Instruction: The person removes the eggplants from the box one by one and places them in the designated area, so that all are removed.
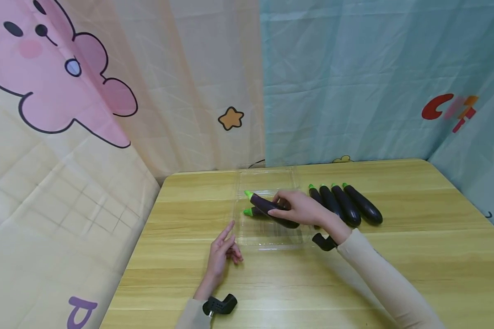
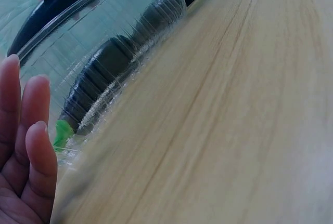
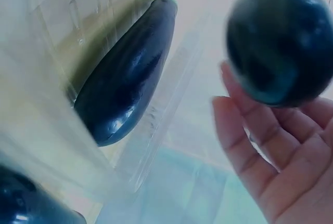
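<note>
My right hand (image 1: 298, 208) grips a dark purple eggplant (image 1: 260, 203) with a bright green stem end, holding it tilted above a clear plastic container (image 1: 267, 241). Inside the container lies a second eggplant (image 3: 127, 73), its green tip pointing left in the head view. The blunt end of the held eggplant (image 3: 281, 42) faces the right wrist camera. Beside the container's left front corner is my left hand (image 1: 221, 251), fingers extended and holding nothing. Its fingers (image 2: 36, 107) are close to the container wall; whether they touch it I cannot tell.
Several more eggplants (image 1: 364, 205) lie side by side on the wooden table (image 1: 416, 256), right of the container. The container's clear lid (image 1: 267, 178) lies folded back on its far side. Patterned curtains (image 1: 333, 82) hang behind the table and at its sides.
</note>
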`<action>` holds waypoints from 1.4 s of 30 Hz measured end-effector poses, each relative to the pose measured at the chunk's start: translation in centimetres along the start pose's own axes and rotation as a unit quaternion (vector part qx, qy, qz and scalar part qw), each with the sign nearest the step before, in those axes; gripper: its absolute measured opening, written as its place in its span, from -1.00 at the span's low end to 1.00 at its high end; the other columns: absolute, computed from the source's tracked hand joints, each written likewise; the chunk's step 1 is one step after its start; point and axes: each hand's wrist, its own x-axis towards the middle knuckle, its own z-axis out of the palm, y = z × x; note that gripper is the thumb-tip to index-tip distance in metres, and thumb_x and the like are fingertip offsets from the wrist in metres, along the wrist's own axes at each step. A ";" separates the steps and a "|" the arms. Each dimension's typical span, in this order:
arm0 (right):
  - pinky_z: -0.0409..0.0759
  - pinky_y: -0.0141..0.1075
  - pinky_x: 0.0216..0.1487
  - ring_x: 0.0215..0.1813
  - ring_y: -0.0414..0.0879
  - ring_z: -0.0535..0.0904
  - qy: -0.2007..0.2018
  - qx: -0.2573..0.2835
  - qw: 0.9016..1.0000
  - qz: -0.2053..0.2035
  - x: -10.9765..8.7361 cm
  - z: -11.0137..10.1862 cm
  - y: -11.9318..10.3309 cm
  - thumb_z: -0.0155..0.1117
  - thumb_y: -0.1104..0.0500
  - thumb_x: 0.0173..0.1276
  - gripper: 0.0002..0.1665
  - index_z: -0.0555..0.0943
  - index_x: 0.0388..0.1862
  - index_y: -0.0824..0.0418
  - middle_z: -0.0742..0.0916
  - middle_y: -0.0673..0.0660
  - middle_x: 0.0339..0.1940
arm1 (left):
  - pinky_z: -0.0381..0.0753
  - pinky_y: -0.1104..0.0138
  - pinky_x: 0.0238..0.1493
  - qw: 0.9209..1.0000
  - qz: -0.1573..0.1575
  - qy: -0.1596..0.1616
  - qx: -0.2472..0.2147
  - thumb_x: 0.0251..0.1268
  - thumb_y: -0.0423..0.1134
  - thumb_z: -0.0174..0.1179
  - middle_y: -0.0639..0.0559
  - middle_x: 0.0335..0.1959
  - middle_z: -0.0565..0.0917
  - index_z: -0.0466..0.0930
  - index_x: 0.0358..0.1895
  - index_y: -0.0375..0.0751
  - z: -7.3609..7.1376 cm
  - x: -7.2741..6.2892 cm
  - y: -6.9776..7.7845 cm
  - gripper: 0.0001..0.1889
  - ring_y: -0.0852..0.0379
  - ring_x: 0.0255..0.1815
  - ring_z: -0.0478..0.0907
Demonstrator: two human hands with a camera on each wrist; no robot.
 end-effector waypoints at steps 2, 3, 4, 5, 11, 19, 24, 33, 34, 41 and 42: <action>0.50 -0.29 -0.36 -0.44 -0.21 0.49 0.020 0.004 1.000 -0.002 -0.2 -0.1 0.0 0.21 -0.25 0.28 -0.55 0.55 -0.13 0.07 0.62 -0.11 -0.41 | 0.53 0.43 -0.64 1.000 0.000 0.000 0.001 0.51 -0.43 -0.22 0.02 -0.70 0.56 -0.02 0.42 -0.51 0.0 0.0 -0.1 -0.51 0.17 -0.68 0.57; 0.51 -0.29 -0.37 -0.45 -0.21 0.49 0.031 0.006 1.000 -0.003 -0.2 -0.1 0.0 0.21 -0.25 0.28 -0.55 0.55 -0.13 0.07 0.62 -0.11 -0.42 | 0.53 0.43 -0.64 1.000 0.001 -0.001 0.002 0.51 -0.43 -0.22 0.02 -0.70 0.56 -0.02 0.42 -0.51 -0.1 0.0 -0.1 -0.51 0.17 -0.68 0.57; 0.51 -0.30 -0.38 -0.45 -0.22 0.49 0.042 0.008 0.999 -0.003 -0.3 -0.2 0.0 0.21 -0.26 0.28 -0.55 0.55 -0.14 0.06 0.62 -0.12 -0.42 | 0.53 0.43 -0.64 1.000 0.001 -0.001 0.001 0.51 -0.44 -0.22 0.02 -0.70 0.56 -0.02 0.42 -0.51 -0.1 0.1 -0.3 -0.51 0.16 -0.68 0.57; 0.51 -0.30 -0.40 -0.46 -0.22 0.50 0.052 0.010 0.999 -0.001 -0.4 -0.2 0.0 0.21 -0.26 0.28 -0.55 0.55 -0.14 0.06 0.62 -0.12 -0.43 | 0.53 0.42 -0.64 1.000 0.000 -0.001 0.000 0.51 -0.44 -0.22 0.02 -0.70 0.56 -0.02 0.43 -0.50 -0.2 0.1 -0.5 -0.51 0.16 -0.68 0.57; 0.49 -0.28 -0.48 -0.51 -0.19 0.48 0.100 0.026 0.995 0.013 -0.9 -0.4 -0.1 0.21 -0.26 0.28 -0.52 0.55 -0.08 0.08 0.62 -0.09 -0.39 | 0.52 0.42 -0.65 1.000 -0.005 0.006 -0.008 0.52 -0.38 -0.19 0.03 -0.71 0.56 0.03 0.45 -0.38 -0.9 0.5 -2.0 -0.50 0.15 -0.68 0.57; 0.43 -0.24 -0.57 -0.53 -0.09 0.43 0.147 0.030 0.988 0.036 -1.6 -0.8 0.0 0.25 -0.21 0.28 -0.51 0.49 -0.05 0.13 0.58 0.01 -0.36 | 0.51 0.44 -0.67 1.000 0.015 0.009 -0.004 0.50 -0.26 -0.10 0.07 -0.71 0.56 0.06 0.44 -0.39 -1.0 0.6 -2.5 -0.46 0.18 -0.69 0.57; 0.41 -0.26 -0.57 -0.54 -0.13 0.41 0.159 0.023 0.986 0.040 -1.8 -0.9 0.2 0.26 -0.18 0.28 -0.52 0.48 -0.06 0.14 0.57 0.00 -0.38 | 0.51 0.44 -0.66 1.000 0.013 0.009 -0.002 0.51 -0.26 -0.11 0.07 -0.71 0.56 0.06 0.44 -0.39 -0.9 0.5 -2.4 -0.46 0.18 -0.69 0.57; 0.43 -0.25 -0.51 -0.49 -0.10 0.43 0.188 0.028 0.980 0.061 -2.7 -1.5 0.6 0.29 -0.17 0.26 -0.51 0.49 -0.06 0.15 0.57 0.03 -0.34 | 0.53 0.43 -0.63 1.000 -0.008 -0.003 -0.004 0.52 -0.44 -0.24 0.04 -0.70 0.56 -0.02 0.44 -0.47 0.0 0.1 0.0 -0.51 0.17 -0.67 0.57; 0.43 -0.24 -0.51 -0.49 -0.09 0.43 0.192 0.028 0.979 0.064 -2.8 -1.6 0.6 0.29 -0.17 0.26 -0.51 0.49 -0.06 0.15 0.58 0.04 -0.34 | 0.53 0.43 -0.63 1.000 -0.007 -0.003 -0.005 0.52 -0.44 -0.23 0.04 -0.70 0.56 -0.02 0.44 -0.47 0.1 0.0 0.1 -0.51 0.17 -0.67 0.57; 0.45 -0.23 -0.53 -0.50 -0.05 0.45 0.219 0.043 0.971 0.083 -3.5 -2.3 1.6 0.28 -0.17 0.27 -0.50 0.48 -0.05 0.18 0.58 0.07 -0.35 | 0.53 0.42 -0.63 1.000 -0.012 0.002 -0.004 0.52 -0.43 -0.23 0.03 -0.69 0.56 -0.01 0.44 -0.46 0.1 -0.1 0.2 -0.51 0.16 -0.67 0.57; 0.45 -0.23 -0.54 -0.50 -0.06 0.46 0.223 0.044 0.970 0.085 -3.6 -2.4 1.8 0.28 -0.17 0.27 -0.50 0.48 -0.05 0.18 0.58 0.07 -0.36 | 0.53 0.42 -0.63 1.000 -0.012 0.002 -0.005 0.52 -0.43 -0.23 0.03 -0.69 0.56 -0.01 0.44 -0.45 0.1 -0.1 0.2 -0.51 0.16 -0.67 0.57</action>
